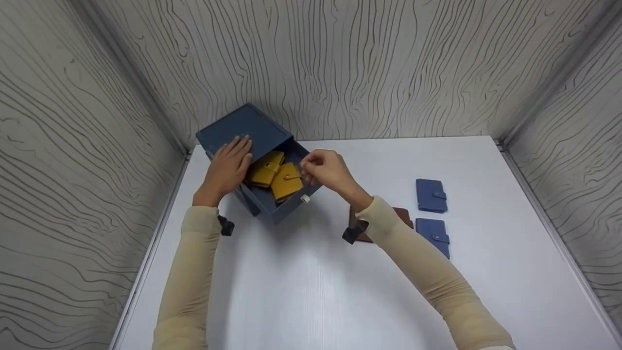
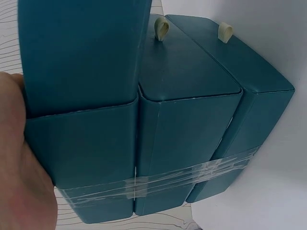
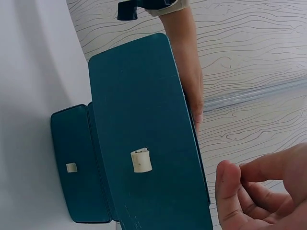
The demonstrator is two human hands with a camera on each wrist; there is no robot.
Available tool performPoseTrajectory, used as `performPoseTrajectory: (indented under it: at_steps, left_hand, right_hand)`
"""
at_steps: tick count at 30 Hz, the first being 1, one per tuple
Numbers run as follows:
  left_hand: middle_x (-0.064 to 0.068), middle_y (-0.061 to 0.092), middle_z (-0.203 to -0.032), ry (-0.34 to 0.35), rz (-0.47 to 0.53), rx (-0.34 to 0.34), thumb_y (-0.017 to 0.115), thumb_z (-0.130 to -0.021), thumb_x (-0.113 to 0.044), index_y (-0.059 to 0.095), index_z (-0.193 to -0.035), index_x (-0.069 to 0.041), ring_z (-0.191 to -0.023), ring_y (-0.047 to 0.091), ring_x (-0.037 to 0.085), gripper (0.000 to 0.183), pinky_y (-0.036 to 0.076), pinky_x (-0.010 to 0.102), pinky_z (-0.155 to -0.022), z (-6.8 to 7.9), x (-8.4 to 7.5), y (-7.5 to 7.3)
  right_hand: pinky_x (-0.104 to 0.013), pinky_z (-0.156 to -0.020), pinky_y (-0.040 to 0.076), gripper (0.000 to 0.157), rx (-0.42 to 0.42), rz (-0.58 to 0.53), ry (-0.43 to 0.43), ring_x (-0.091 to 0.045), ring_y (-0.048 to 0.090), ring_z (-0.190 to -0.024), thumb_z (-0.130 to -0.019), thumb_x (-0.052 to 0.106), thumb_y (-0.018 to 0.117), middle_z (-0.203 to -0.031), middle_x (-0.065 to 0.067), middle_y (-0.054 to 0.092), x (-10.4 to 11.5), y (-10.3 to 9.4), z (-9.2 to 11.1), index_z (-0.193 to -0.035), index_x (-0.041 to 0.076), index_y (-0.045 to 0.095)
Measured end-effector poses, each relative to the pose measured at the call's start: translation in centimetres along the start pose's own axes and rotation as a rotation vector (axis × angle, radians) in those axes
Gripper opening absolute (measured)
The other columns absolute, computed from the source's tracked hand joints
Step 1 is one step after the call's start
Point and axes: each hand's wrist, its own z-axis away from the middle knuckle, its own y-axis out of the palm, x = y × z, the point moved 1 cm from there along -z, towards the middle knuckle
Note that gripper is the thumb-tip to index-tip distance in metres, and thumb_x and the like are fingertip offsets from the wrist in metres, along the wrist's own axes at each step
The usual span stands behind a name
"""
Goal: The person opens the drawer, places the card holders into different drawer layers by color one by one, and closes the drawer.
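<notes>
A dark blue-green drawer box [image 1: 245,124] stands at the back left, its top drawer [image 3: 144,105] pulled out. Inside lie two yellow snap-strap wallets, one wallet [image 1: 265,171] partly under the box top and the other wallet [image 1: 286,183] leaning over nearer the front. My left hand [image 1: 227,165] rests on the box top with fingers extended. At the drawer's right wall is my right hand [image 1: 328,168], fingers curled and thumb against the index finger, nothing visible between them. A pale loop tab [image 3: 142,161] sits on the drawer front.
Two blue wallets, one wallet [image 1: 431,195] behind the other wallet [image 1: 432,236], lie at the right on the white table [image 1: 495,272]. A brown wallet [image 1: 403,216] is partly hidden under my right sleeve. Clear tape [image 2: 163,181] wraps the box. Wood-patterned walls [image 1: 340,73] stand behind and beside.
</notes>
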Motion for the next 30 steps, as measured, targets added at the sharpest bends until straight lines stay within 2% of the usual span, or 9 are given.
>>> performPoseTrajectory:
  at_steps: [4,9,11,17,23,30]
  left_hand:
    - [0.008,0.028,-0.177,-0.003,-0.003,0.008,0.029,-0.119,-0.038,0.032,-0.169,-0.011,-0.167,0.020,0.031,0.057,0.010,0.053,-0.137,0.0,0.1,0.1]
    - [0.008,0.027,-0.177,-0.006,-0.008,0.016,0.028,-0.119,-0.038,0.031,-0.169,-0.012,-0.167,0.019,0.031,0.057,0.010,0.054,-0.137,-0.1,0.1,0.0]
    - [0.008,0.027,-0.177,-0.006,-0.007,0.019,0.028,-0.119,-0.037,0.031,-0.169,-0.012,-0.167,0.019,0.031,0.057,0.009,0.053,-0.137,-0.1,0.1,0.0]
    - [0.008,0.025,-0.178,-0.003,-0.012,0.038,0.028,-0.119,-0.036,0.029,-0.169,-0.012,-0.167,0.018,0.031,0.056,0.010,0.054,-0.137,0.0,0.0,-0.2]
    - [0.008,0.023,-0.178,0.003,-0.015,0.051,0.026,-0.119,-0.037,0.027,-0.170,-0.012,-0.167,0.016,0.031,0.057,0.009,0.054,-0.137,-0.1,0.0,-0.3]
    - [0.009,0.017,-0.180,0.006,-0.050,0.117,0.024,-0.119,-0.039,0.021,-0.171,-0.010,-0.168,0.011,0.033,0.059,0.006,0.053,-0.138,0.0,-0.1,-0.7]
  right_hand:
    - [-0.027,-0.064,0.064,0.021,-0.002,0.006,0.004,-0.010,0.068,-0.067,-0.107,0.015,0.065,-0.090,-0.012,0.076,-0.3,-0.2,0.4,-0.110,-0.002,0.077]
    - [-0.041,-0.072,0.067,0.024,-0.003,0.000,0.000,-0.011,0.068,-0.067,-0.108,0.019,0.065,-0.085,-0.007,0.074,-0.7,-0.5,0.8,-0.109,-0.002,0.077]
    - [-0.039,-0.070,0.066,0.025,-0.002,-0.002,-0.004,-0.012,0.068,-0.067,-0.108,0.021,0.065,-0.084,-0.006,0.073,-0.8,-0.7,1.1,-0.109,-0.002,0.077]
    - [-0.023,-0.059,0.057,0.029,0.040,0.010,0.010,-0.016,0.067,-0.068,-0.110,0.025,0.062,-0.086,-0.011,0.074,-1.7,-1.1,1.9,-0.106,0.001,0.077]
    - [-0.022,-0.058,0.055,0.029,0.091,0.046,0.037,-0.014,0.065,-0.067,-0.110,0.027,0.061,-0.085,-0.010,0.073,-2.9,-1.3,2.6,-0.103,0.003,0.077]
    - [-0.024,-0.061,0.057,0.032,0.159,0.097,0.060,-0.013,0.066,-0.068,-0.111,0.031,0.060,-0.086,-0.007,0.074,-4.4,-0.9,3.3,-0.105,0.005,0.078]
